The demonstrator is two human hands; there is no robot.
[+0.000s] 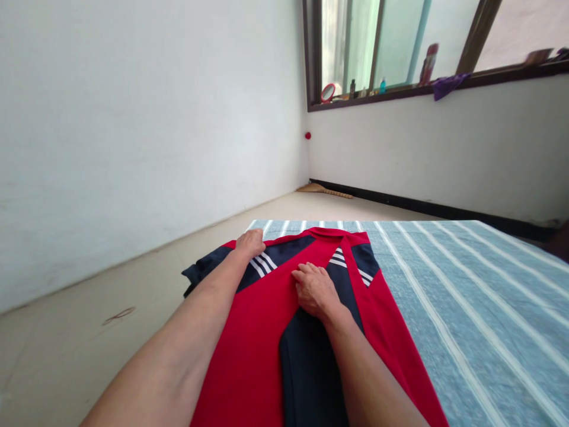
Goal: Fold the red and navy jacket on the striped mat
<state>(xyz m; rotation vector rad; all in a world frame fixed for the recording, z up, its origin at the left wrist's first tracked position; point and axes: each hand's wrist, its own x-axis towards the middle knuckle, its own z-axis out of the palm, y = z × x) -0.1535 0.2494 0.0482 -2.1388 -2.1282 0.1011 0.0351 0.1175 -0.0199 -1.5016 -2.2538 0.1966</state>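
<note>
A red and navy jacket (pixel 255 338) with white stripes lies spread on a blue striped cloth (pixel 427 296). One navy sleeve (pixel 311 362) is folded in across the body, while the other sleeve (pixel 205 267) sticks out past the left edge. At the left shoulder seam, my left hand (pixel 251 242) is closed with its fingers curled over the jacket's edge. My right hand (pixel 315 289) rests on the folded sleeve near the middle of the chest, palm down and fingers stretched to the left. The collar (pixel 329 232) points away from me.
Beyond the cloth's far edge are the floor (pixel 284 207) and a straw broom (pixel 326 189) in the corner. A window sill on the right holds a bottle (pixel 428 64), a round mirror (pixel 328 93) and a purple cloth (pixel 447 86). A thin loop (pixel 118 315) lies on the floor at left.
</note>
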